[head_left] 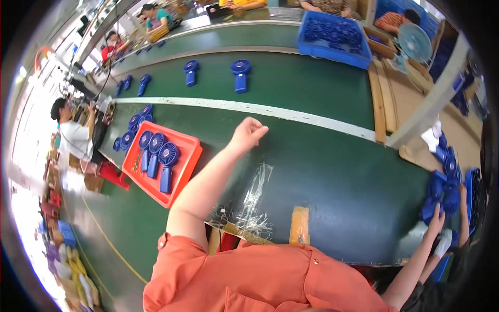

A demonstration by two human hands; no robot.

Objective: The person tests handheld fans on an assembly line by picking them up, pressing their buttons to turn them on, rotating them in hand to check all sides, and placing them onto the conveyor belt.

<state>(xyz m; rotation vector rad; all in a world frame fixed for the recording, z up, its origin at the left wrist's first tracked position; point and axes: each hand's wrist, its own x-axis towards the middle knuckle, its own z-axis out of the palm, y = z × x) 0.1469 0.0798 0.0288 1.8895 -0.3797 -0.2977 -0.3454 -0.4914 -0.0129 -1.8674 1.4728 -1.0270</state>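
My left hand [249,136] hovers over the green work surface near the white divider strip, fingers curled together with nothing visible in them. Far to the right, my right hand [436,222] has its fingers on a blue handheld fan [430,204] at the edge of a cluster of such fans; part of the grip is hidden. Left of my left arm, an orange-red tray [193,156] holds several blue handheld fans [167,156]. More blue fans [128,139] lie just beyond the tray's left side.
Past the white strip [249,108], blue fans [240,75] lie spaced along a green belt. A blue bin [332,58] of dark blue parts stands at the back. Another person's hands, one gloved [444,243], are beside the right-hand cluster. A grey post [431,99] rises at right.
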